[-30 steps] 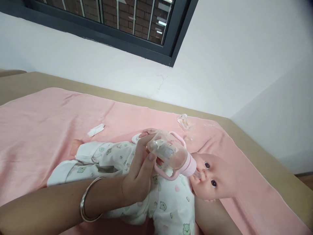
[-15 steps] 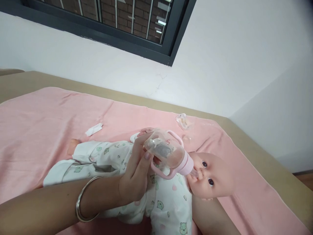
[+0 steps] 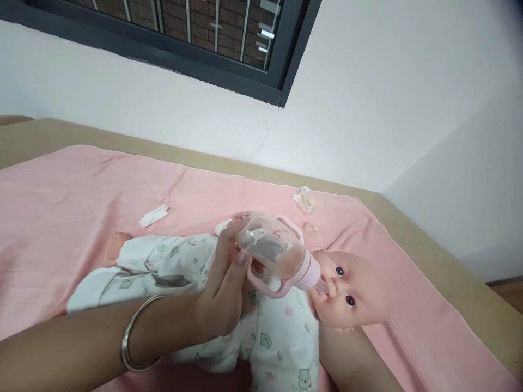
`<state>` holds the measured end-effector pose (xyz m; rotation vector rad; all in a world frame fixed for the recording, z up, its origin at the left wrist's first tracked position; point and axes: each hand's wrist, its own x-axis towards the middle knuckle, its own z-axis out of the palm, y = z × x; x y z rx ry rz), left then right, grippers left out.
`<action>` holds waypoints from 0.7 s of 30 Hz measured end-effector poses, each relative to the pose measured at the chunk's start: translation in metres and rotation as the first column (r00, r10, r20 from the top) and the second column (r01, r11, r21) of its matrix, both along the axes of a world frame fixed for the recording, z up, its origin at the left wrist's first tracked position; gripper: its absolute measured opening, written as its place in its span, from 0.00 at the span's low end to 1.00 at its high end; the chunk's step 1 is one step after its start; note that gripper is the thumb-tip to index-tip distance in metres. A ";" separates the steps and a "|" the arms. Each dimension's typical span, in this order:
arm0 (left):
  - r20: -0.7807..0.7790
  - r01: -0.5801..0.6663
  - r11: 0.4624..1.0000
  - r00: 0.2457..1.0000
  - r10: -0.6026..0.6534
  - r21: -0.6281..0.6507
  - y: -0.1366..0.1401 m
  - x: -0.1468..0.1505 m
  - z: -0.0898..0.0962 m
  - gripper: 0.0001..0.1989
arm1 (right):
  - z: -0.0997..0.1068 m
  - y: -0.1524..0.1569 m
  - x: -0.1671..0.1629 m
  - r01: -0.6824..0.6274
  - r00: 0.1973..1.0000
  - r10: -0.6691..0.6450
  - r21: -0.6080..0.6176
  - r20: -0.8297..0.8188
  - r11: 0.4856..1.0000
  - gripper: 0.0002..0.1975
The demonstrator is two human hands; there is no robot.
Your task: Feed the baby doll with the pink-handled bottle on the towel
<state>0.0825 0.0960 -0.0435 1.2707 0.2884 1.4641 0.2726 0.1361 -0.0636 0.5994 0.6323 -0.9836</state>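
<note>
My left hand [image 3: 224,288], with a silver bangle [image 3: 127,343] on its wrist, is closed around the base of a clear baby bottle [image 3: 272,247] with a pink collar and pink side handles. The bottle lies tilted over the doll's chest, its teat at the doll's mouth. The baby doll [image 3: 351,288] lies on its back in white clothes [image 3: 286,332] printed with small green and pink figures. From the lower right my right forearm [image 3: 355,359] reaches under the doll's head and neck. The fingers of my right hand are hidden there.
A pink cloth [image 3: 93,201] covers most of a beige surface [image 3: 229,163] against the white wall. Crumpled clear wrapping [image 3: 304,200] and a small clear piece [image 3: 310,228] lie beyond the doll. Near its feet is a folded white tissue [image 3: 153,215]. A dark-framed window [image 3: 281,92] is above.
The whole view has shifted slightly, so everything appears a little further left. The bottle stays at the doll's mouth and my left hand keeps its hold.
</note>
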 end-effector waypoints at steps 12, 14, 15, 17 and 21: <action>-0.007 -0.017 1.000 1.000 0.017 0.023 0.000 0.000 0.001 0.14 | 0.021 -0.027 -0.036 -0.437 0.815 0.280 -0.222 -0.507 0.872 0.19; -0.013 -0.035 0.999 0.999 0.035 0.039 0.000 0.000 0.001 0.15 | 0.027 -0.035 -0.037 -0.374 0.817 0.289 -0.077 -0.499 0.924 0.18; -0.014 -0.035 0.998 0.999 0.036 0.049 0.000 0.000 0.001 0.15 | 0.029 -0.038 -0.037 -0.334 0.825 0.295 0.004 -0.482 0.942 0.18; -0.024 -0.034 0.997 0.999 0.036 0.068 0.001 0.000 0.002 0.15 | 0.032 -0.044 -0.036 -0.252 0.845 0.305 0.176 -0.439 0.952 0.18; -0.041 -0.045 0.995 0.998 0.049 0.094 0.001 -0.001 0.004 0.14 | 0.034 -0.047 -0.029 -0.081 0.889 0.292 0.507 -0.352 0.858 0.17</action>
